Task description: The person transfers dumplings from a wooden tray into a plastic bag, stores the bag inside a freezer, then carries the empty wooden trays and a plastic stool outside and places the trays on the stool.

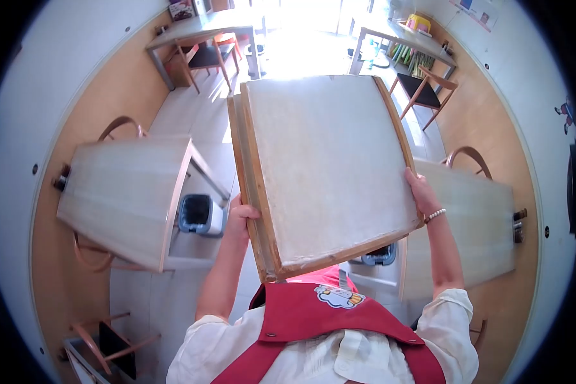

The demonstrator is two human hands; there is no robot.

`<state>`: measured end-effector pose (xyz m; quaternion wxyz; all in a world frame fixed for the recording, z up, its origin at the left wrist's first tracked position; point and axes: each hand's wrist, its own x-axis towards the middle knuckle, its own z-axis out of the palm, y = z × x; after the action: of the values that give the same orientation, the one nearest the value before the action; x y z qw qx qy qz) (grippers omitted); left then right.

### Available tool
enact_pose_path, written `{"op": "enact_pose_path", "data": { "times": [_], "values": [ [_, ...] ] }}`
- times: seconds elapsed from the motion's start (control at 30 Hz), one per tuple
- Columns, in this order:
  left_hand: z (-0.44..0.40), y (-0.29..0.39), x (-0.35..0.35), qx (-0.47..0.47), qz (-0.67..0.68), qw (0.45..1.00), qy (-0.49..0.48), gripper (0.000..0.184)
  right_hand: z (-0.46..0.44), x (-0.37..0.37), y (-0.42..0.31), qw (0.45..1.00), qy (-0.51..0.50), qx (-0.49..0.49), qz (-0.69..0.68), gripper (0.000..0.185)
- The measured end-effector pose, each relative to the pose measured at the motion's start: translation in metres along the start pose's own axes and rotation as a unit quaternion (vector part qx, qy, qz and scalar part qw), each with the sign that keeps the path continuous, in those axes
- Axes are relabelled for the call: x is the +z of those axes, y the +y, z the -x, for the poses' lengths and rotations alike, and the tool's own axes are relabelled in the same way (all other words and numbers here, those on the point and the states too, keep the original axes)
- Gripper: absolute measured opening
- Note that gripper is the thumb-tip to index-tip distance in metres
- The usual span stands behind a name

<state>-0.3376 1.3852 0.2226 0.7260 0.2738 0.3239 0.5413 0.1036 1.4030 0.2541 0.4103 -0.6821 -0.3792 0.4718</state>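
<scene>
A large shallow tray (329, 166) with a pale, whitish flat surface and a brown wooden frame is held up in front of my chest, tilted. A second wooden frame edge shows beneath it along its left side. My left hand (242, 217) grips the left edge low down, its fingers wrapped over the wood. On the right side my right hand (422, 194), with a beaded bracelet at the wrist, holds the tray's edge. The undersides and the fingers beneath are hidden. A red apron (339, 317) over a white shirt is below the tray.
Tables stand at left (128, 192) and right (467, 224), with chairs beside them. A bin (196, 214) is by the left table; another (381, 255) sits below the tray. Two more tables (205, 27) (406, 37) with chairs stand ahead, a bright tiled aisle between them.
</scene>
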Motion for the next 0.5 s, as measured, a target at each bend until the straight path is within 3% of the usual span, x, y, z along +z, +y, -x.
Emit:
{"op": "enact_pose_path", "data": {
  "times": [0.17, 0.23, 0.37, 0.5],
  "values": [
    [-0.156, 0.015, 0.031, 0.018, -0.017, 1.000, -0.013, 0.055, -0.156, -0.031, -0.026, 0.985, 0.008, -0.015, 0.170, 0.051],
    [-0.213, 0.027, 0.045, 0.018, -0.034, 0.999, -0.009, 0.055, -0.219, -0.032, -0.028, 0.995, -0.096, -0.009, 0.008, 0.054],
    [-0.348, 0.066, 0.074, 0.049, -0.046, 0.997, -0.040, 0.054, -0.354, -0.041, -0.063, 0.937, -0.227, 0.073, -0.256, 0.054],
    [-0.453, 0.096, 0.071, 0.052, -0.005, 0.997, -0.051, 0.048, -0.463, -0.026, -0.119, 0.902, -0.281, 0.071, -0.321, 0.049]
  ]
}}
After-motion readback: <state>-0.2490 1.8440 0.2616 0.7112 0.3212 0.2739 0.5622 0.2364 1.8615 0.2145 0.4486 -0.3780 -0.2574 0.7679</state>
